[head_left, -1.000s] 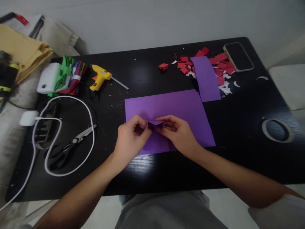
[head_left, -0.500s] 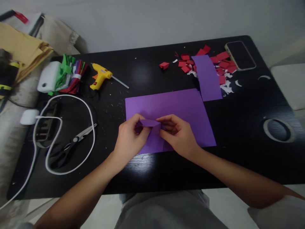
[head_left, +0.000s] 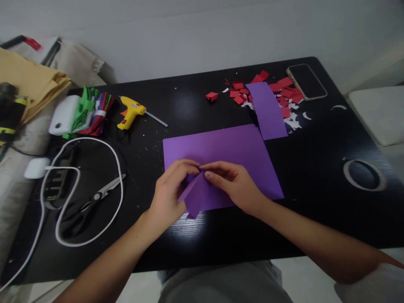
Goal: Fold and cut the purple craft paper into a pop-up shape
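Between my two hands is a small folded piece of purple paper [head_left: 195, 194], its loose flaps pointing down toward me. My left hand [head_left: 172, 187] grips its left side, with the fingers curled over the top. My right hand [head_left: 235, 183] pinches the upper right corner between thumb and fingers. Both hands are over a larger purple sheet [head_left: 221, 143] lying flat on the black table. A purple paper strip [head_left: 268, 111] lies beyond the sheet's right corner, across red paper pieces [head_left: 241, 92] and white scraps [head_left: 293, 122].
A yellow glue gun [head_left: 131, 111] lies at the back left, near bundled green and red strips [head_left: 91, 111]. Scissors [head_left: 94, 202] rest inside a looped white cable [head_left: 118, 162]. At right are a phone [head_left: 307, 82] and a tape roll [head_left: 347, 176].
The folded purple paper has turned, its flaps now hanging down toward me. My left fingers have moved over its top, close to my right fingertips. The camera view has shifted slightly.
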`<state>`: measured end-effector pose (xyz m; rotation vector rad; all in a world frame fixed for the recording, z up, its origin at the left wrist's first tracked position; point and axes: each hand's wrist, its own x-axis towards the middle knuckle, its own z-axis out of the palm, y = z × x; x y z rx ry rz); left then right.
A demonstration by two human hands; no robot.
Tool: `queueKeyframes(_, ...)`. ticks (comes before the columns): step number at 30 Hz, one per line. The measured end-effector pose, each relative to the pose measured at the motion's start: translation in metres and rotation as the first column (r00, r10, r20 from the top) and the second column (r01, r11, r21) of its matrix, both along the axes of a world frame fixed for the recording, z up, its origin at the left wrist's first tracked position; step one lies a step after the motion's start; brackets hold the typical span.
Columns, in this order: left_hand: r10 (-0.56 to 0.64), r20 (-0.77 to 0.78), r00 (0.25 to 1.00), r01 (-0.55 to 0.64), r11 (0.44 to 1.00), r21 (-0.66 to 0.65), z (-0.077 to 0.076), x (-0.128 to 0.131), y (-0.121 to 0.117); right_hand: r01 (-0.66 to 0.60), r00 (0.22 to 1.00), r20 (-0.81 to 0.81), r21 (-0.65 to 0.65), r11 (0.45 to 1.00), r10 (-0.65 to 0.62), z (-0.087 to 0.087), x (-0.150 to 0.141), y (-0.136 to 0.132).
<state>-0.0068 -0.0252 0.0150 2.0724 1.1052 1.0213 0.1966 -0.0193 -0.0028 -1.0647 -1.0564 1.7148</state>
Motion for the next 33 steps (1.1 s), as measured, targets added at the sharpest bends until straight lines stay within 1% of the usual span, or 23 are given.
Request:
queueKeyframes(5,0.034,-0.009,0.999,-0.034,0.998,0.058,-0.001,0.000,-0.002,-0.019,0.999,-0.035,-0.001,1.000,0.019,0.001,0.000,0.000)
queueKeyframes(8,0.064,0.015,0.998,-0.065,0.996,0.055,-0.001,0.001,-0.003,-0.032,0.998,-0.050,-0.003,0.999,0.032,0.001,0.000,-0.001)
queueKeyframes(13,0.098,0.061,0.993,-0.098,0.995,-0.002,0.001,0.003,-0.003,-0.047,0.997,-0.059,0.003,0.999,0.047,0.001,0.000,-0.001)
queueKeyframes(18,0.133,0.093,0.987,-0.121,0.985,-0.124,0.005,0.004,-0.002,-0.045,0.998,-0.051,-0.007,0.999,0.045,0.002,0.001,-0.001)
queueKeyframes(23,0.165,0.148,0.975,-0.141,0.976,-0.164,0.007,0.006,-0.001,-0.056,0.998,-0.012,-0.014,0.998,0.056,0.004,0.001,-0.001)
queueKeyframes(28,0.156,0.150,0.976,-0.130,0.978,-0.165,0.008,0.007,-0.001,-0.049,0.999,0.004,-0.006,0.999,0.049,0.007,0.001,0.000)
queueKeyframes(33,0.119,0.115,0.986,-0.105,0.987,-0.119,0.009,0.006,-0.004,-0.053,0.998,-0.046,-0.081,0.995,0.049,0.005,0.000,0.000)
